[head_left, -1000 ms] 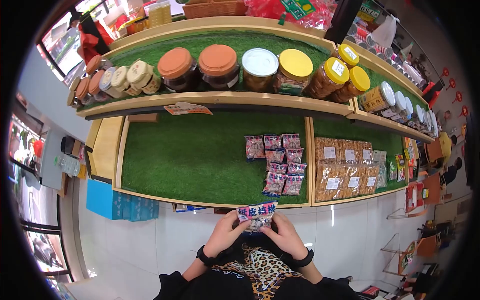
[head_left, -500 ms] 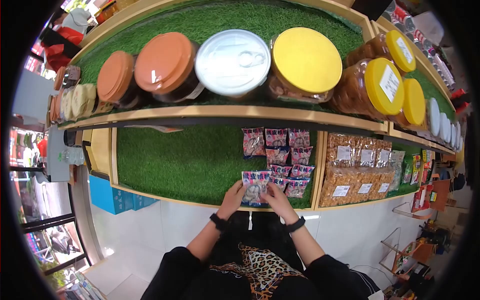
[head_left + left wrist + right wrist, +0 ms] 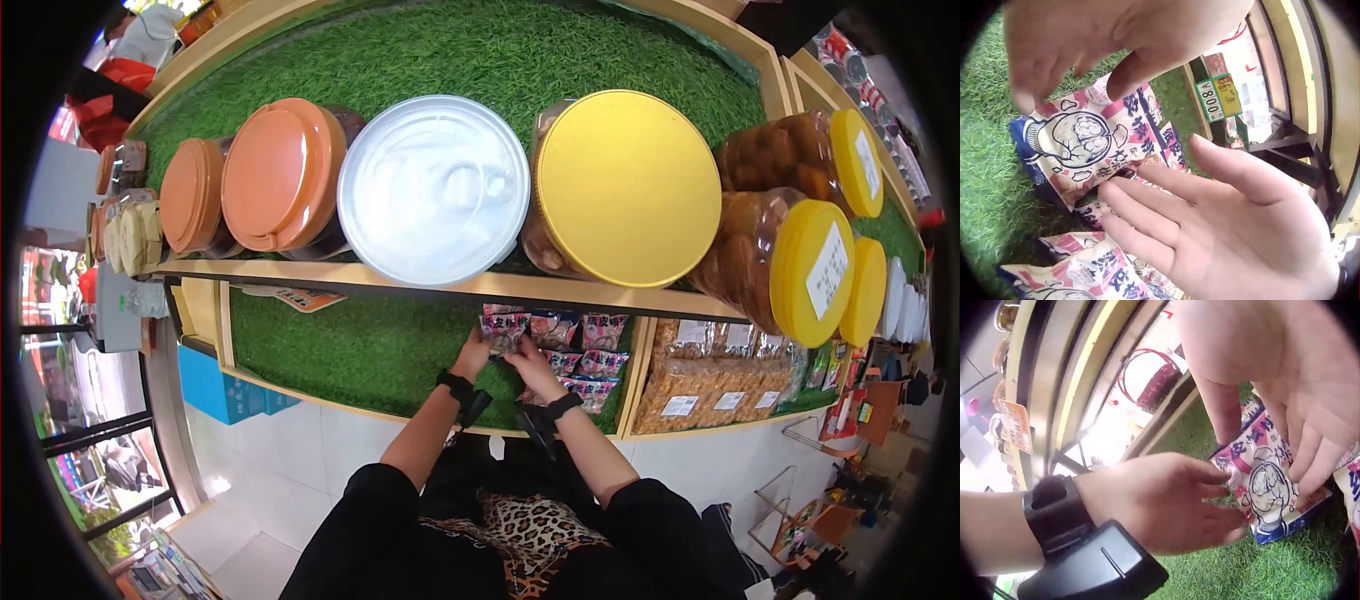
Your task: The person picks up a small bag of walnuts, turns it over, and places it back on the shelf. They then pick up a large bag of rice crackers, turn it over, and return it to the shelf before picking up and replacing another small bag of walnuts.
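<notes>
A pink and white walnut packet (image 3: 503, 325) with blue ends lies on the green turf at the left end of the packet rows. At its left side is my left hand (image 3: 472, 358), fingers at the edge. My right hand (image 3: 535, 372) is at the packet's right side, its palm and extended fingers visible in the left wrist view. A walnut drawing faces up on the packet (image 3: 1079, 144), and neither hand curls round it. Matching packets (image 3: 603, 330) lie close on the right; another packet (image 3: 1091, 269) shows at the bottom of the left wrist view.
Above the turf shelf (image 3: 350, 350), a higher ledge carries large jars, including a silver-lidded jar (image 3: 433, 190) and a yellow-lidded jar (image 3: 628, 188). Beyond a wooden divider (image 3: 640, 375) lie brown snack bags (image 3: 725, 385). An orange price tag (image 3: 305, 298) hangs under the ledge.
Both hands have carried the walnut packet from in front of the body forward over the shelf edge and down at the packet rows. Their grip has loosened. The jars now appear nearer.
</notes>
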A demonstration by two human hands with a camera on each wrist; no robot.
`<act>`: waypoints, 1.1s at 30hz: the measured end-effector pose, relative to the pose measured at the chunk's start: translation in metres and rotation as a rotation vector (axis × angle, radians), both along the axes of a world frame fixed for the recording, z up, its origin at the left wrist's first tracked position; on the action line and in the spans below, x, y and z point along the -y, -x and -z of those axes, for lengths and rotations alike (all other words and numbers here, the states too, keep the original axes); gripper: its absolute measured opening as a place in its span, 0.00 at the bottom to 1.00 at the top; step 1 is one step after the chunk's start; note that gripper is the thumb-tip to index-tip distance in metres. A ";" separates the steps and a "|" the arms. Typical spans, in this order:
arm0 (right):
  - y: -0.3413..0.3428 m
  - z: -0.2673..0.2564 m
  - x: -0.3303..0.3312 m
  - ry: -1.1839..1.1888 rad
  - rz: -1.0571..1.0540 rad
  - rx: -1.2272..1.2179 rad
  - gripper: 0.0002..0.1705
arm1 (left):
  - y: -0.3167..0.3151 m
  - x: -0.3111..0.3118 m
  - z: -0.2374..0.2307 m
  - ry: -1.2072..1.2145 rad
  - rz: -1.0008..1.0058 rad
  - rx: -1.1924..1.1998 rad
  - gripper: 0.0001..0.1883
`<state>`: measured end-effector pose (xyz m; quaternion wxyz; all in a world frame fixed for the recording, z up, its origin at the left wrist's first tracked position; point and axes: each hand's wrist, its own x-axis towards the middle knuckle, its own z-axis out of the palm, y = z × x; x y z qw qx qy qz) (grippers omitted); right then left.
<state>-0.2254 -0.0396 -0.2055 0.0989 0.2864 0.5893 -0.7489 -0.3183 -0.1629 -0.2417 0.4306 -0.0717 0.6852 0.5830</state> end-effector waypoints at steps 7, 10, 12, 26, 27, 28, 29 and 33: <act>-0.060 -0.047 -0.018 0.040 -0.010 0.123 0.25 | -0.017 0.052 -0.068 0.107 0.079 -0.045 0.32; -0.092 -0.083 -0.014 -0.082 0.030 -0.051 0.21 | -0.026 0.094 -0.085 0.042 0.175 -0.083 0.28; -0.115 -0.121 0.000 -0.093 0.244 0.053 0.17 | -0.039 0.122 -0.103 -0.039 0.195 -0.136 0.26; -0.244 -0.196 0.101 -0.685 0.294 -0.124 0.13 | -0.099 0.206 -0.220 0.062 0.673 -0.645 0.20; -0.251 -0.205 0.099 -0.763 0.358 -0.137 0.12 | -0.106 0.198 -0.225 0.040 0.703 -0.682 0.19; -0.260 -0.210 0.098 -0.769 0.387 -0.140 0.12 | -0.111 0.189 -0.230 0.016 0.732 -0.722 0.19; -0.270 -0.215 0.095 -0.770 0.491 -0.148 0.11 | -0.118 0.180 -0.232 -0.003 0.749 -0.744 0.19; -0.307 -0.234 0.088 -0.744 0.727 -0.152 0.09 | -0.154 0.145 -0.253 -0.139 0.814 -0.796 0.18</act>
